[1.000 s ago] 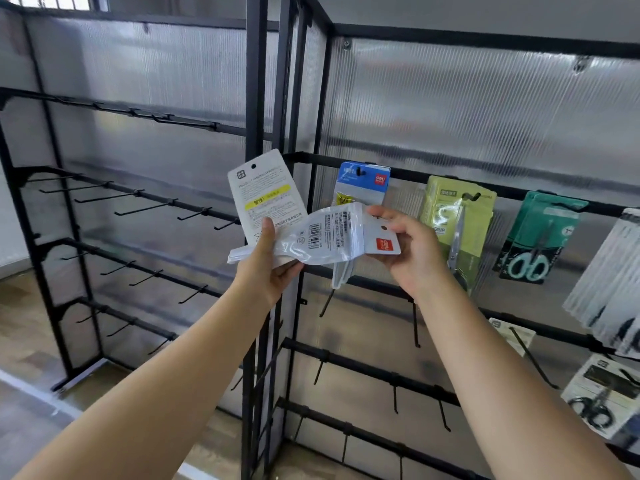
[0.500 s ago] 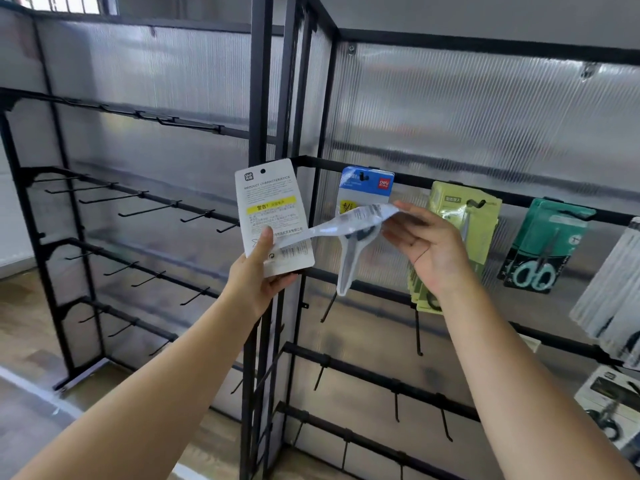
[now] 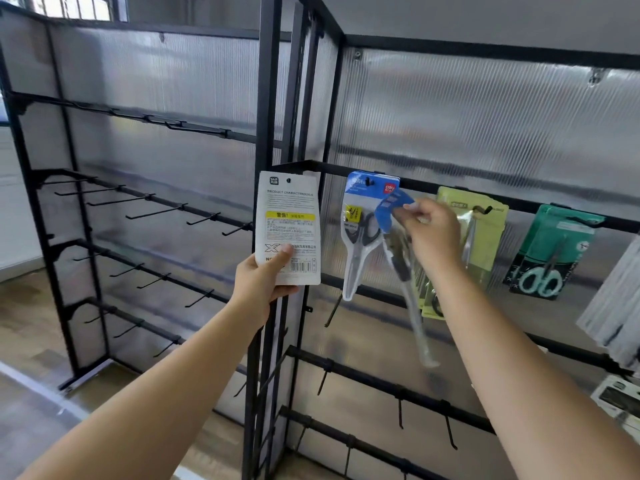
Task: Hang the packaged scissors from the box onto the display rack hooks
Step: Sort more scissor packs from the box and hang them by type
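Right hand (image 3: 429, 233) pinched the blue header of a packaged scissors (image 3: 403, 271) between thumb and fingertips, the pack dangling tilted, its tip low and free. Left hand (image 3: 263, 282) gripped a white carded pack (image 3: 288, 226) by its lower edge, thumb across the print, card upright and held beside the rack post (image 3: 268, 98). Just left of the right hand, a matching blue-headed pack (image 3: 360, 233) already hung on a hook (image 3: 370, 182) of the rail (image 3: 450, 188); yellow-green (image 3: 485, 230) and teal (image 3: 550, 251) packs hung further right.

Judged risks: the header appeared bent under the pinch, so its hang hole might have been closed or misaligned with the hook tip, causing a missed threading. The swinging lower end could have struck the hung pack and knocked it off its hook. A light pinch on slick plastic could have let the pack slip. The hole itself was hidden by the fingers. The source box was out of view.
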A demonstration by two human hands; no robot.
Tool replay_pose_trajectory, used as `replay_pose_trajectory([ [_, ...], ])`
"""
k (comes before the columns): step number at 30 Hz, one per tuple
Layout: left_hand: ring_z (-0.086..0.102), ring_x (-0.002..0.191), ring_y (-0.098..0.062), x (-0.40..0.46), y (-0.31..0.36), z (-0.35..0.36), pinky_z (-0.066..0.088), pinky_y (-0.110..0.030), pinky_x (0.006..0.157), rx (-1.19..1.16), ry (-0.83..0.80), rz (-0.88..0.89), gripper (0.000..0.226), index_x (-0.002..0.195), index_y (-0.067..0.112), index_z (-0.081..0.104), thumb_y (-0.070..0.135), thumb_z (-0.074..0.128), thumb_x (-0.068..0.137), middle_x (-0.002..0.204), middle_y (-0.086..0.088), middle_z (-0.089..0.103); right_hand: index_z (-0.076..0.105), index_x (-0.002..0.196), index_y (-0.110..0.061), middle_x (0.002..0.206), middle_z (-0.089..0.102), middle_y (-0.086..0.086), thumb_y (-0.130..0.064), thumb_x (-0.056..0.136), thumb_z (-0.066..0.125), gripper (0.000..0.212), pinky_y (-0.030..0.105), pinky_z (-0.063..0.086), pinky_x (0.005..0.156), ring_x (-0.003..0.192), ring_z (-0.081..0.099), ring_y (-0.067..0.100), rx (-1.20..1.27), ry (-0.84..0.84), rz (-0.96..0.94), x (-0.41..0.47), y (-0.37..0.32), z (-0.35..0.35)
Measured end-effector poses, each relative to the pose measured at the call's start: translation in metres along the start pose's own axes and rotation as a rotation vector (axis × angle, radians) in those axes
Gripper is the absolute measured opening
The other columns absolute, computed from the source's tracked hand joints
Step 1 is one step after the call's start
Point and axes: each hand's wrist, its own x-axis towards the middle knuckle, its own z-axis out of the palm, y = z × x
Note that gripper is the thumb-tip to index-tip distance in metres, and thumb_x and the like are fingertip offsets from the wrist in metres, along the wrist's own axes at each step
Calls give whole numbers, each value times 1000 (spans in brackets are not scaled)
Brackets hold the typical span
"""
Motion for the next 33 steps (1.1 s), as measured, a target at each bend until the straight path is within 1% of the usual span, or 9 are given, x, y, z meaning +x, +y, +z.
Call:
replay_pose_trajectory([
  [2, 69, 87, -23, -1, 2, 2, 61, -34, 63, 0, -3, 7, 16, 97, 14, 60, 19, 69, 85, 95, -6, 70, 60, 81, -6, 77, 59, -3, -17, 87, 64, 13, 23, 40, 64, 70, 54, 5, 77, -128, -2, 4, -7, 2],
  [4, 70, 84, -22, -2, 6, 2, 60, -33, 61, -1, -9, 24, 15, 97, 13, 61, 18, 68, 85, 92, -5, 71, 56, 83, -7, 79, 58, 1, -12, 88, 63, 10, 25, 45, 65, 72, 54, 11, 119, -201, -12, 9, -15, 6],
  [5, 70, 80, -20, -2, 9, 1, 59, -30, 58, -6, -8, 36, 13, 96, 13, 61, 17, 68, 85, 88, -4, 72, 53, 85, -9, 83, 56, -1, -10, 88, 62, 10, 18, 44, 64, 74, 53, 9, 123, -215, -23, 12, -20, 9],
  [8, 69, 77, -19, -1, 16, -4, 57, -26, 53, -18, 25, 65, 10, 94, 14, 60, 14, 67, 86, 88, -3, 70, 50, 96, -14, 93, 52, 0, -5, 87, 61, 17, 2, 33, 50, 71, 46, 1, 91, -195, -52, 25, -31, 20],
  [12, 70, 76, -17, -3, 21, -10, 57, -25, 53, -24, 25, 79, 12, 95, 15, 61, 15, 68, 85, 91, -3, 70, 48, 111, -7, 102, 48, 3, 1, 90, 52, 22, 3, 33, 46, 76, 47, 10, -18, -223, -66, 42, -35, 28],
  [16, 69, 80, -18, -4, 22, -16, 58, -28, 55, -44, 34, 70, 13, 96, 15, 61, 14, 68, 85, 91, -2, 70, 49, 111, -4, 98, 48, 6, 8, 88, 40, 27, 11, 32, 48, 78, 46, 14, -58, -248, -58, 51, -40, 33],
  [20, 68, 85, -21, -5, 21, -19, 59, -30, 58, -39, 29, 56, 15, 98, 14, 60, 15, 68, 85, 94, -4, 69, 49, 105, -6, 98, 49, 8, 7, 90, 40, 22, 5, 29, 37, 67, 44, 5, -5, -184, 1, 56, -46, 32],
  [25, 69, 78, -17, -6, 24, -18, 58, -28, 54, -48, 12, 57, 12, 95, 15, 61, 15, 68, 85, 89, -3, 70, 58, 95, -6, 81, 52, 0, 3, 86, 42, 21, 18, 31, 50, 70, 46, 11, -158, -178, 50, 59, -50, 33],
  [33, 69, 86, -21, -10, 22, -20, 57, -27, 55, -21, -27, 26, 15, 96, 17, 63, 17, 70, 83, 94, -5, 70, 65, 97, 1, 100, 64, 17, 9, 83, 47, 24, 22, 33, 68, 89, 56, 27, -292, -110, -14, 64, -38, 42],
])
